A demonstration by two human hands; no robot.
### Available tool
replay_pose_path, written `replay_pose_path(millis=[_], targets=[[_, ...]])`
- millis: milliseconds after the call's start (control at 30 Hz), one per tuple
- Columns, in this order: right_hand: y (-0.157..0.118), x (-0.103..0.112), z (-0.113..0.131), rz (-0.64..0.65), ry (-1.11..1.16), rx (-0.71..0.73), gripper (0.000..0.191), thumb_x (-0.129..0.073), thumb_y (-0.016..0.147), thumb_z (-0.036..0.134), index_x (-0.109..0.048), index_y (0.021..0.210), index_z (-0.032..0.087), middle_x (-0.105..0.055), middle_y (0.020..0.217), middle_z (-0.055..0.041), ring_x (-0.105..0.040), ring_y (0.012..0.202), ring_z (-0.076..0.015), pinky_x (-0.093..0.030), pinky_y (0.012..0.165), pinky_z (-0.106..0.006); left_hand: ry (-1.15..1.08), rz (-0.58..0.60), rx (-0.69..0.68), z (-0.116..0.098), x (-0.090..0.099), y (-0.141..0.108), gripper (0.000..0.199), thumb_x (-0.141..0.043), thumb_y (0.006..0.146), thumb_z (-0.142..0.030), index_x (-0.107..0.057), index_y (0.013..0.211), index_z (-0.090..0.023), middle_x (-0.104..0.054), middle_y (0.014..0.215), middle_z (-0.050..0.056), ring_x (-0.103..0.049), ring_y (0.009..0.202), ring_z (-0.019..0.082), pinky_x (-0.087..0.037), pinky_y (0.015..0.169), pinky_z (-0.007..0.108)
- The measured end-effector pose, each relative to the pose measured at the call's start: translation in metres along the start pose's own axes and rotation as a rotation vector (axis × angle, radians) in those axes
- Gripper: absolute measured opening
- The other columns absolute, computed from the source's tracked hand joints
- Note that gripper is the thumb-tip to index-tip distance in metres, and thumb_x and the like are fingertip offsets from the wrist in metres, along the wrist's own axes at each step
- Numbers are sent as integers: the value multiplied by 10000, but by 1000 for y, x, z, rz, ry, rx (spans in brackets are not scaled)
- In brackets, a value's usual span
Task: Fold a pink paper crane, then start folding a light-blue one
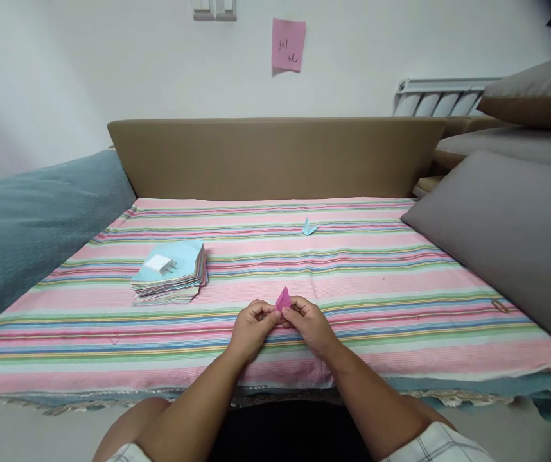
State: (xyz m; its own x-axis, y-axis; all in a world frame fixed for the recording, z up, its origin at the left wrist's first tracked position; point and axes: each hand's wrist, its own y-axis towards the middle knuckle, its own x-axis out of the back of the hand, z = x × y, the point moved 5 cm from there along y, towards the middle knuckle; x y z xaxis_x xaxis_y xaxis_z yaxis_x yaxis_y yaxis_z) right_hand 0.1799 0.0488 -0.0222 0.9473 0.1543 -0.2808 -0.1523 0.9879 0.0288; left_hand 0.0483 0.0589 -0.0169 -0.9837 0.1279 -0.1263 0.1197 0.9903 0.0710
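Note:
A small folded piece of magenta paper (283, 299) points upward between my two hands, near the front of the striped cloth. My left hand (255, 327) pinches its lower left side between thumb and fingers. On the right side, my right hand (308, 323) grips the same paper, its thumb close to the left thumb. Fingertips hide the paper's lower part. Farther back lies a small light blue folded paper figure (309, 228).
A stack of coloured paper (179, 263) with a white plug adapter (158, 264) on top lies to the left. Grey cushions (507, 231) stand at the right, a blue-green bolster (49, 224) at the left. A small brown object (499, 306) rests on the striped cloth (256, 250).

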Motion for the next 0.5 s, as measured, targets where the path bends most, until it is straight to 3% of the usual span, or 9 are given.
replay_pose_path(millis=[333, 500], targets=[[0, 0, 3, -10, -47, 24, 230, -684, 687, 414, -642, 741, 195, -595, 637, 24, -515, 600, -120, -423, 617, -264, -66, 89, 101, 1, -7, -2, 298, -793, 559, -340, -590, 673, -154, -543, 599, -40, -498, 557, 83, -412, 572, 205], [0, 2, 3, -39, -48, 22, 226, -705, 665, 403, -665, 727, 189, -622, 655, 13, -532, 626, -133, -422, 650, -277, 83, 91, 20, -2, -4, 0, 248, -778, 579, -351, -642, 636, -152, -515, 669, -16, -475, 609, 95, -389, 583, 205]])
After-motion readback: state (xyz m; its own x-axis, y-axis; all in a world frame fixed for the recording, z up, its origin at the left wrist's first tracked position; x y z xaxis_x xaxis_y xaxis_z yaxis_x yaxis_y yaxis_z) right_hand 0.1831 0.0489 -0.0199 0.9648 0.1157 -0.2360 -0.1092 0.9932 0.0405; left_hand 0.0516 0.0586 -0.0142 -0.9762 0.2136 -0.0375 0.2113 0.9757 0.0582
